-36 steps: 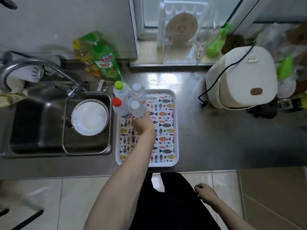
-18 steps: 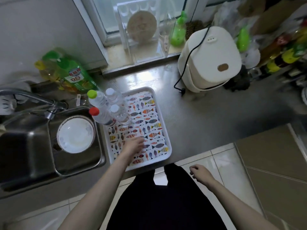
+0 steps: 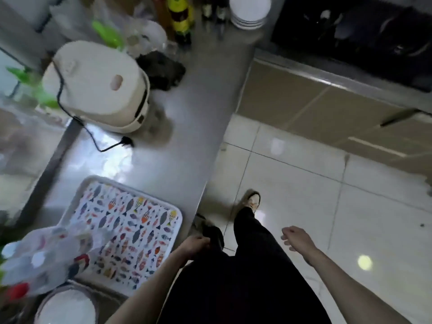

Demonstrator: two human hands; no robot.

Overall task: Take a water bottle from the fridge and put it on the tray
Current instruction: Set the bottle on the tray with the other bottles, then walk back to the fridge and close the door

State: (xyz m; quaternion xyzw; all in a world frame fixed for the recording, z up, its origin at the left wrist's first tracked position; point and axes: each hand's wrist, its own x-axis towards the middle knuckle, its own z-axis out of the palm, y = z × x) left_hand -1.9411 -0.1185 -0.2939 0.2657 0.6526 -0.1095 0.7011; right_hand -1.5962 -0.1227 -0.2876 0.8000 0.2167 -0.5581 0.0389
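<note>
Since the earlier frame the view has been swinging to the right, and the left hand (image 3: pixel 195 245) has been coming off the tray (image 3: pixel 70 204) to the person's thigh. The water bottles (image 3: pixel 49 258) are standing bunched together at the tray's near-left corner, badly blurred; white caps and one red cap are showing, and how many bottles there are is hard to tell. The rest of the fish-patterned tray is lying bare, and the tray is sitting on the steel counter (image 3: pixel 187 148) close to its front edge.

The left hand is hanging just beside the tray's right corner, apart from it, fingers curled loosely inward against the black trousers (image 3: pixel 245 277) and gripping nothing that can be seen. The right hand (image 3: pixel 298 239) is hanging over the floor tiles (image 3: pixel 304 183), well apart from the counter, fingers half curled and loose, holding nothing.

A white bowl (image 3: pixel 67 307) is showing at the bottom edge, just below the bottles. Farther along the counter a white rice cooker (image 3: pixel 98 87) is sitting with its black cord (image 3: pixel 93 136) trailing toward the tray, the plug lying on the steel. Behind it, dark and green things are blurring together, with a yellow-labelled bottle (image 3: pixel 180 15) and a stack of white plates (image 3: pixel 249 10) at the far end. One foot in a pale shoe (image 3: pixel 253 201) is stepping on the tiles.
</note>
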